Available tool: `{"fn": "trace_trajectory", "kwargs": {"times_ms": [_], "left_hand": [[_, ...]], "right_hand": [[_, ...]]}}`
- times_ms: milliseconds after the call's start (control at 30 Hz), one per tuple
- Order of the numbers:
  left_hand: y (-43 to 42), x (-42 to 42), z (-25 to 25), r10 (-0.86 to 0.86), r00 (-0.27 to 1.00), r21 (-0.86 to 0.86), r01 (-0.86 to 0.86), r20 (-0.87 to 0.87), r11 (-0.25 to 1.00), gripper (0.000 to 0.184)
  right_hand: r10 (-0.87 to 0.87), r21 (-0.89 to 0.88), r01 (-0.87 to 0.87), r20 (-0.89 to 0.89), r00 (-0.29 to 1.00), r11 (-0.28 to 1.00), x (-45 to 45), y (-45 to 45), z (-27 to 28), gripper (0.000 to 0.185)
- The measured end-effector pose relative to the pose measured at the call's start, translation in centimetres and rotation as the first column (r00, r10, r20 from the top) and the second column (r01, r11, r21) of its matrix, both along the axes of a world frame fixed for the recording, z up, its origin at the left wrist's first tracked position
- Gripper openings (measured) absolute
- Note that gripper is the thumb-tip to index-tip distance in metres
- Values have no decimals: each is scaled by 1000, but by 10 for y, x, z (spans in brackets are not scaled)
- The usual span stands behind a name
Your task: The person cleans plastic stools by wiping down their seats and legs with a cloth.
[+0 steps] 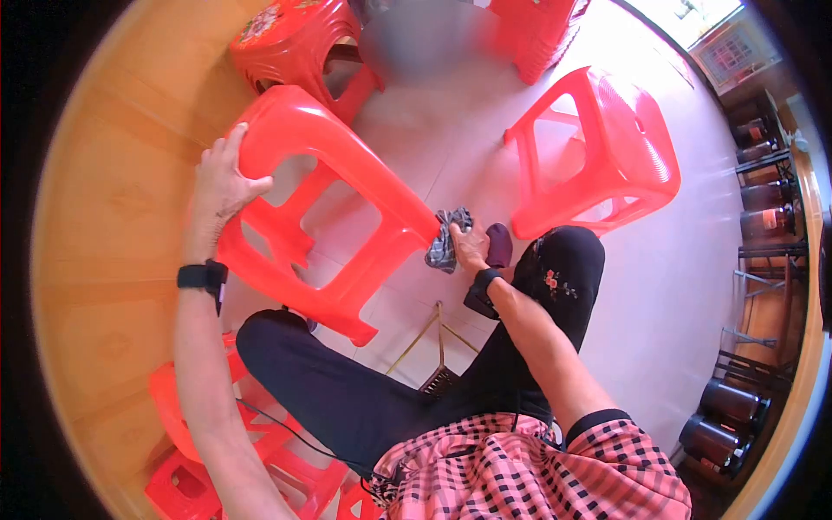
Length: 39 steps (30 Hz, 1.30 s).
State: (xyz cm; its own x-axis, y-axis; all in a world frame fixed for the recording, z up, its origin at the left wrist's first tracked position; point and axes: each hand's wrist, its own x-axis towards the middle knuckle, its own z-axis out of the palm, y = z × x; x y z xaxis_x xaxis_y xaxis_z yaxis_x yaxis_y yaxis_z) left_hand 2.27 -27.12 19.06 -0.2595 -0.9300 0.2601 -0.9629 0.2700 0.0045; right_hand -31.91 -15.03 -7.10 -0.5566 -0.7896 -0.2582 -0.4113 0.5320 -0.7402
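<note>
A red plastic stool (368,178) is tilted on its side in front of my knees, its legs and cut-out openings showing. My left hand (227,173) is closed over the stool's upper left edge, thumb on the near side. In my right hand (471,247) is a bunched dark checked cloth (445,241), which touches the end of a stool leg. Part of the cloth is hidden under my fingers. Another red stool (620,139) stands to the right, apart from both hands.
More red stools stand at the back left (299,48) and lower left (186,433). A wooden panel wall (113,234) runs along the left. Shelving with dark jars (728,399) lines the right. My dark shoe (499,246) rests on the tiled floor (659,277).
</note>
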Motion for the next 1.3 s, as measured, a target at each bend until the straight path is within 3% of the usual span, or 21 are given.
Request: {"fn": "trace_trajectory", "kwargs": {"times_ms": [67, 133, 200, 333, 467, 533, 600, 800, 900, 967, 1000, 1033, 1067, 1133, 1167, 1233, 1300], "left_hand": [[7, 0, 1, -21, 1000, -25, 21, -3, 999, 84], [8, -4, 3, -11, 1000, -26, 11, -22, 1000, 84], [7, -4, 3, -4, 1000, -48, 4, -6, 999, 84], [6, -5, 2, -10, 1000, -52, 10, 9, 999, 85], [4, -3, -2, 0, 1000, -67, -1, -10, 998, 85], [-2, 0, -4, 14, 1000, -76, -14, 2, 997, 85], [-4, 2, -4, 23, 1000, -67, -23, 5, 998, 85], [-7, 1, 4, 65, 997, -12, -65, 28, 998, 86], [-8, 0, 4, 55, 998, 8, -55, 25, 998, 87], [-7, -1, 8, 60, 998, 23, -61, 18, 998, 87], [-8, -1, 7, 54, 999, 1, -54, 5, 999, 87], [-8, -2, 6, 48, 999, -17, -48, -9, 999, 86], [-9, -1, 4, 39, 999, -14, -40, -7, 999, 86], [-12, 6, -1, -4, 1000, -57, 4, -6, 998, 84], [-15, 10, -5, -3, 1000, -52, 3, -6, 999, 84], [-15, 14, -5, -25, 1000, -63, 25, 2, 998, 82], [-18, 15, -4, -17, 1000, -58, 17, 1, 998, 83]], "right_hand": [[16, -8, -16, -33, 999, 1000, 0, 0, -4, 47], [-30, 1, 30, 46, 998, 1000, 7, -7, 23, 45], [-14, -361, 84, 191, 982, 929, 17, -28, 43, 42], [278, -706, -134, 92, 956, 696, 47, -77, 157, 39], [384, -648, -342, -81, 920, 681, 71, -96, 186, 45], [394, -662, -530, -362, 845, 530, 78, -86, 160, 51], [415, -631, -493, -283, 865, 598, 80, -67, 138, 55], [391, -480, -571, -427, 815, 666, 72, -15, 91, 55], [580, -307, -743, -477, 661, 594, 77, 8, 94, 50], [668, -346, -795, -432, 606, 497, 84, 34, 67, 47], [763, -270, -846, -367, 532, 460, 82, 51, 59, 45], [864, -115, -880, -170, 474, 461, 80, 67, 52, 44], [896, -68, -905, -128, 426, 420, 73, 82, 36, 45], [888, -50, -893, -95, 450, 447, 67, 92, 28, 46], [889, -47, -894, -91, 449, 446, 65, 89, 22, 46], [844, -327, -791, 39, 535, 517, 62, 62, 71, 41], [741, -616, -588, -11, 672, 524, 58, 29, 109, 36]]}}
